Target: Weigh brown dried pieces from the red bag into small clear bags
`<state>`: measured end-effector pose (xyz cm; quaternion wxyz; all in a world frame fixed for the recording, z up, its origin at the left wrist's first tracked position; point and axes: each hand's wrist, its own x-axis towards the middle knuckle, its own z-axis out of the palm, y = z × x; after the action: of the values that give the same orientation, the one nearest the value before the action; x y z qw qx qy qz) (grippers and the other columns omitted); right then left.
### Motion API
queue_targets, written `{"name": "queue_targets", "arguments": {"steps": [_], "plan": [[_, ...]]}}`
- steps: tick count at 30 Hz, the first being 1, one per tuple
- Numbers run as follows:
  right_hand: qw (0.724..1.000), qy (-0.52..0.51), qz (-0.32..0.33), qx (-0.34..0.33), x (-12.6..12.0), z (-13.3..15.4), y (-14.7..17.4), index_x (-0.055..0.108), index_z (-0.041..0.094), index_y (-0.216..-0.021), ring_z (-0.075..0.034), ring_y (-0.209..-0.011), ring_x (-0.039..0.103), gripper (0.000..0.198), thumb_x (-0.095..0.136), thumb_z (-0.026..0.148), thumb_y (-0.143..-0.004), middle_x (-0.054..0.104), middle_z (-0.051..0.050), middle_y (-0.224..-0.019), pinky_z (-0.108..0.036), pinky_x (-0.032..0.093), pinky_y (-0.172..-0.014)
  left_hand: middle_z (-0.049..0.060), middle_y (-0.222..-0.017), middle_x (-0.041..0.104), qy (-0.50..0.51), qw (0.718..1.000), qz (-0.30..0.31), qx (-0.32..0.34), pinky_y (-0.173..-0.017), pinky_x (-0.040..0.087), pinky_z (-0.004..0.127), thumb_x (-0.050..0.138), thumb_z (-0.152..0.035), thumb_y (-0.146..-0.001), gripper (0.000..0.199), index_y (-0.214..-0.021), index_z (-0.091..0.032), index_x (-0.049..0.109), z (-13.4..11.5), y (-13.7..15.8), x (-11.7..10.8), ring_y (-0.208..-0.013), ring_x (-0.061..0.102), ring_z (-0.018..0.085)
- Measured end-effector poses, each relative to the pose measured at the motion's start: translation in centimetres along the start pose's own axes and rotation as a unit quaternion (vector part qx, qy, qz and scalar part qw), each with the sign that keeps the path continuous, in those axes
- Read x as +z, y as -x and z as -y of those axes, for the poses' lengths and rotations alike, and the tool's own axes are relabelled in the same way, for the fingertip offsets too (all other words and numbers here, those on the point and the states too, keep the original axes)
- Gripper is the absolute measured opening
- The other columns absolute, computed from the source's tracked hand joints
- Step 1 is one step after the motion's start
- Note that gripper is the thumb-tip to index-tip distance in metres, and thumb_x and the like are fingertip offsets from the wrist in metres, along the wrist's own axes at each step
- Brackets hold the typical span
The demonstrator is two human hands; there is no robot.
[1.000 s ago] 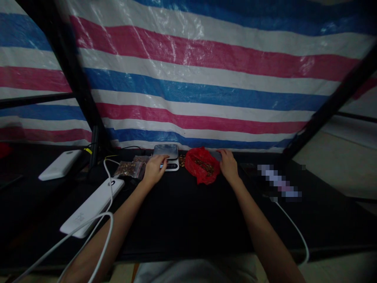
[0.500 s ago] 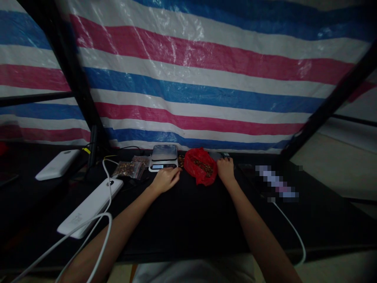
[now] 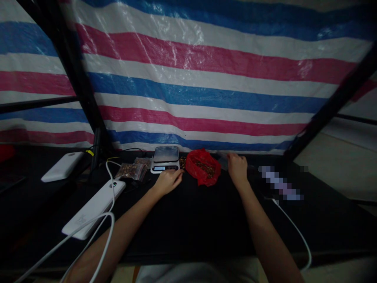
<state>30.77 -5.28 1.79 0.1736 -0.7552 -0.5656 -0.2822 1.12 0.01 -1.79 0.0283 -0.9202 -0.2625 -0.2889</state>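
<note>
My left hand (image 3: 168, 182) rests in front of the kitchen scale (image 3: 166, 155), its fingers drawn together. Its fingertips are at the near edge of a small heap or bag of brown pieces (image 3: 183, 162), between the scale and an open red plastic bag (image 3: 203, 157); what they pinch is too dark to make out. More small brown pieces lie inside the red bag. To the right of it, my right hand (image 3: 238, 169) is closed on the edge of a clear plastic bag (image 3: 223, 161), which spreads out to the left of the fingers.
Filled clear zip bags (image 3: 131, 171) lie left of the scale. White power banks (image 3: 91, 210) with a looping white cable (image 3: 111, 228) are at the left. A pixelated phone screen (image 3: 281, 183) with a cable lies right. A striped tarp (image 3: 200, 94) hangs behind the black table (image 3: 194, 232).
My right hand has moved right and lifted slightly, and a clear plastic bag now shows at its fingers. My left hand stays nearly still in front of the scale. The view has shifted slightly.
</note>
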Motion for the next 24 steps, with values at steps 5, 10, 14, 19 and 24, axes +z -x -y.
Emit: {"name": "queue_targets", "arguments": {"steps": [5, 10, 14, 19, 24], "plan": [[0.965, -0.226, -0.104, -0.087, -0.6, 4.3, 0.7, 0.057, 0.014, -0.093, -0.019, -0.083, 0.057, 0.020, 0.039, 0.019, -0.088, 0.064, -0.008, -0.090, -0.031, 0.038, -0.076, 0.001, -0.072, 0.065, 0.121, 0.990, -0.002, -0.074, -0.061, 0.042, 0.020, 0.039, -0.031, -0.088, 0.027, -0.102, -0.020, 0.059, -1.1, -0.4, -0.2, -0.064, 0.060, 0.011], [0.908, -0.287, -0.034, -0.302, -2.6, 11.1, 3.7, 0.058, 0.016, -0.097, -0.016, -0.083, 0.057, 0.021, 0.039, 0.015, -0.088, 0.065, -0.005, -0.090, -0.031, 0.035, -0.080, -0.001, -0.058, 0.061, 0.301, 0.942, -0.013, -0.148, -0.057, 0.040, 0.020, 0.039, -0.043, -0.087, 0.037, -0.083, -0.016, 0.064, -2.6, -0.6, 0.8, -0.049, 0.053, 0.009], [0.905, -0.276, -0.051, -0.319, -3.3, 12.1, 4.4, 0.058, 0.014, -0.100, -0.016, -0.086, 0.056, 0.023, 0.038, 0.015, -0.089, 0.064, -0.007, -0.092, -0.031, 0.034, -0.084, -0.001, -0.050, 0.055, 0.348, 0.921, -0.022, -0.171, -0.055, 0.039, 0.021, 0.032, -0.044, -0.088, 0.048, -0.064, -0.013, 0.060, -2.5, -0.5, 1.6, -0.044, 0.049, 0.008], [0.919, -0.216, -0.028, -0.328, -3.0, 10.7, 4.0, 0.058, 0.016, -0.103, -0.016, -0.084, 0.056, 0.026, 0.036, 0.017, -0.090, 0.064, -0.007, -0.093, -0.032, 0.033, -0.081, 0.001, -0.058, 0.061, 0.464, 0.866, 0.007, -0.187, -0.044, 0.036, 0.020, 0.036, -0.048, -0.086, 0.042, -0.089, -0.011, 0.057, -2.3, -1.0, 1.7, -0.040, 0.049, 0.008], [0.928, -0.184, -0.034, -0.321, -3.6, 10.9, 3.9, 0.058, 0.017, -0.106, -0.016, -0.084, 0.056, 0.027, 0.038, 0.018, -0.089, 0.065, -0.007, -0.099, -0.031, 0.030, -0.077, 0.002, -0.061, 0.061, 0.541, 0.819, 0.012, -0.190, -0.042, 0.038, 0.020, 0.022, -0.047, -0.090, 0.045, -0.096, -0.011, 0.050, -2.6, -1.1, 2.1, -0.040, 0.051, 0.009]]}}
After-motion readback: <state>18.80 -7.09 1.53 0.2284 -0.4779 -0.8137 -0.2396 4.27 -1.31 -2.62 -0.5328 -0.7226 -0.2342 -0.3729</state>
